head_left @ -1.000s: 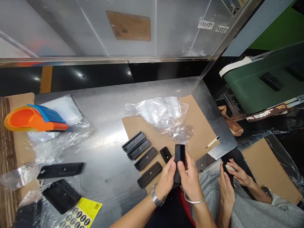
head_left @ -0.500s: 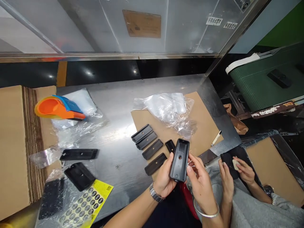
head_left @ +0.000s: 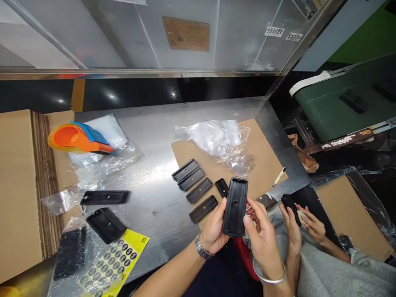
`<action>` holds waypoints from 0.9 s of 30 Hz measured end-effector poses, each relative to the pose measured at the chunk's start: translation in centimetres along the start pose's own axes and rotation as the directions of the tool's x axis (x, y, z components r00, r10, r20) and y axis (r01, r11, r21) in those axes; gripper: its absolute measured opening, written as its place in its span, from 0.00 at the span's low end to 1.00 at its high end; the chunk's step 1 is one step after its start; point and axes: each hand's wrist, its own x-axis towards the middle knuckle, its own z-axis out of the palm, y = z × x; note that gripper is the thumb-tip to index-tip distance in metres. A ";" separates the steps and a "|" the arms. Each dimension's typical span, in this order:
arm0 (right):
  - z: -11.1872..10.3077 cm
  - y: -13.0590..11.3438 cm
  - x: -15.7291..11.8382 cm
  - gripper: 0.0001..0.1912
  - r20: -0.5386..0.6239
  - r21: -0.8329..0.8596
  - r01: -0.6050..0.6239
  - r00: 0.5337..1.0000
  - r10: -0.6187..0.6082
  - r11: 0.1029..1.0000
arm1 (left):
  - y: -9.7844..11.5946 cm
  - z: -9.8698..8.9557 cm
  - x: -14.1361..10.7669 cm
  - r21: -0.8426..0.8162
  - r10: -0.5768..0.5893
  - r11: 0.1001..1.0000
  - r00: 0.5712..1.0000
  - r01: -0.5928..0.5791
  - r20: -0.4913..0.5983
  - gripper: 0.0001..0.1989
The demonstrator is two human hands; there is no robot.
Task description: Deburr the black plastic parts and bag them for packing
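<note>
"放置处" labels [head_left: 274, 31] on panel [head_left: 238, 51]

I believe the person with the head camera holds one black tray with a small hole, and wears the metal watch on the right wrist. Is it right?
Not entirely: the head view shows the metal watch at the wrist of the left hand. The person does hold one black tray with a small hole.

You are in a factory workshop, at a steel workbench [head_left: 148, 138]. Matching black plastic parts [head_left: 199, 191] lie towards six o'clock, a sticker sheet [head_left: 114, 264] at seven, stacked cardboard [head_left: 18, 185] at nine; a green conveyor belt [head_left: 335, 119] stands at two, a co-worker [head_left: 337, 274] at four.
</note>
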 end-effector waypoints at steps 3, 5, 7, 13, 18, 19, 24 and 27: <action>-0.1 0.1 -0.4 0.20 -0.015 0.012 0.013 1.000 -0.013 1.000 | -0.2 0.1 -0.2 -0.002 -0.008 1.000 1.000 0.008 0.027 0.18; -0.1 0.2 -0.6 0.20 -0.021 0.020 0.022 1.000 -0.022 1.000 | -0.4 0.2 -0.3 0.004 -0.007 1.000 0.999 0.007 0.041 0.18; -0.3 0.1 -0.8 0.19 -0.033 0.023 0.033 0.999 -0.032 0.999 | -0.6 0.2 -0.4 0.011 -0.009 1.000 0.998 0.008 0.061 0.18; -0.8 0.6 -1.5 0.19 -0.077 0.043 0.021 0.997 -0.018 0.999 | -1.5 0.3 -0.1 0.003 -0.057 0.998 0.989 0.057 0.135 0.20; -1.5 0.6 -2.1 0.18 -0.166 0.003 0.012 0.986 -0.011 1.000 | -2.6 0.9 0.0 -0.008 -0.116 0.993 0.988 0.117 0.105 0.21; -1.7 0.5 -2.2 0.18 -0.196 -0.031 0.026 0.980 -0.032 0.999 | -2.8 1.1 0.0 -0.004 -0.127 0.992 0.988 0.128 0.087 0.22; -2.6 0.4 -2.7 0.16 -0.284 -0.149 0.039 0.956 -0.081 0.988 | -3.8 2.3 -0.2 0.027 -0.146 0.989 0.989 0.146 0.006 0.21; -2.8 1.0 -3.1 0.17 -0.273 -0.124 0.006 0.961 -0.040 0.992 | -4.2 2.8 -0.3 0.033 -0.145 0.989 0.989 0.146 -0.021 0.19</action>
